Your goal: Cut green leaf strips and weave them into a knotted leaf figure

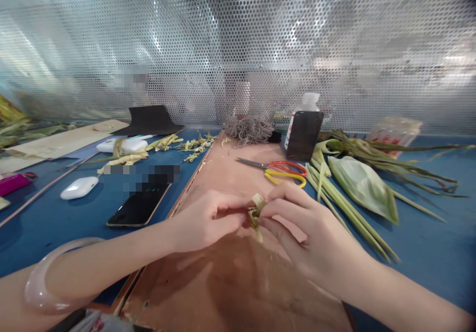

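Note:
Between my two hands, above the brown board [223, 282], is a small folded piece of pale green leaf [256, 213]. My left hand [208, 218] pinches its left side between thumb and fingers. From the right, my right hand [301, 223] grips the same piece with its fingertips. Just beyond my hands lie scissors [284, 169] with one red and one yellow handle loop, blades pointing left. A pale bangle [40, 280] circles my left wrist.
On the left are a phone [141, 205], a white earbud case [79, 188] and leaf scraps [193, 146]. Grey string [251, 130] lies at the back, beside a bottle [310, 101] behind an upright phone [305, 134]. Long leaves [360, 185] lie right. Perforated metal [223, 39] walls the back.

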Tool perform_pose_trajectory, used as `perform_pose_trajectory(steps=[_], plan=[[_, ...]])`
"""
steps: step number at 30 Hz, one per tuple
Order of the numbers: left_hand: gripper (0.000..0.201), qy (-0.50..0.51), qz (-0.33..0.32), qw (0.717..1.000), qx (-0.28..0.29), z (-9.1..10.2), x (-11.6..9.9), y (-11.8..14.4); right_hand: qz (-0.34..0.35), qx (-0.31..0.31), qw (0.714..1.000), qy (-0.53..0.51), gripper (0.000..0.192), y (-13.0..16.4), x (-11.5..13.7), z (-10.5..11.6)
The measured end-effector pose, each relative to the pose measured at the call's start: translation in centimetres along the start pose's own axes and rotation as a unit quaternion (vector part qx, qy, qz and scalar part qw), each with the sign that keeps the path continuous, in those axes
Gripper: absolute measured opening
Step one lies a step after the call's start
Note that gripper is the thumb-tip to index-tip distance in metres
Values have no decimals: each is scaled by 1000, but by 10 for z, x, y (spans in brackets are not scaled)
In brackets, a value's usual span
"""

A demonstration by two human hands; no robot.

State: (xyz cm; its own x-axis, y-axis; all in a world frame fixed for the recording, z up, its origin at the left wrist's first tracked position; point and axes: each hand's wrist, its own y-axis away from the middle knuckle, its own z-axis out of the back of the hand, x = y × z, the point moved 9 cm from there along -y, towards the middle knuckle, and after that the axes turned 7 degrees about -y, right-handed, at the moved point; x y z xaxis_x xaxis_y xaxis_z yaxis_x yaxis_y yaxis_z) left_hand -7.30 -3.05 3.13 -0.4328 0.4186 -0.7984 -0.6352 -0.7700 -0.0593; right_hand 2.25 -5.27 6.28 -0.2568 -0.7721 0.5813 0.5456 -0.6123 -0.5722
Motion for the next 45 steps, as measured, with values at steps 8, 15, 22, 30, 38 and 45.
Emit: perform_pose_trajectory(steps=[8,15,22,30,38,45], plan=[[37,-113,5,991,-68,12,5,2,-62,-31,995,-68,13,1,-13,9],[35,-133,-14,987,-93,15,2,4,-134,-45,986,-92,9,1,-31,8],[32,-135,1,986,-100,16,5,4,-106,-55,991,-63,7,1,-30,9],[14,50,13,992,-114,12,4,5,-44,-53,995,-70,10,1,-19,8],[5,0,-32,995,-94,10,-4,5,-114,-69,976,-170,31,2,-39,7],[12,-106,-39,991,-71,8,-2,6,-192,-11,956,-221,31,7,-53,-9]])
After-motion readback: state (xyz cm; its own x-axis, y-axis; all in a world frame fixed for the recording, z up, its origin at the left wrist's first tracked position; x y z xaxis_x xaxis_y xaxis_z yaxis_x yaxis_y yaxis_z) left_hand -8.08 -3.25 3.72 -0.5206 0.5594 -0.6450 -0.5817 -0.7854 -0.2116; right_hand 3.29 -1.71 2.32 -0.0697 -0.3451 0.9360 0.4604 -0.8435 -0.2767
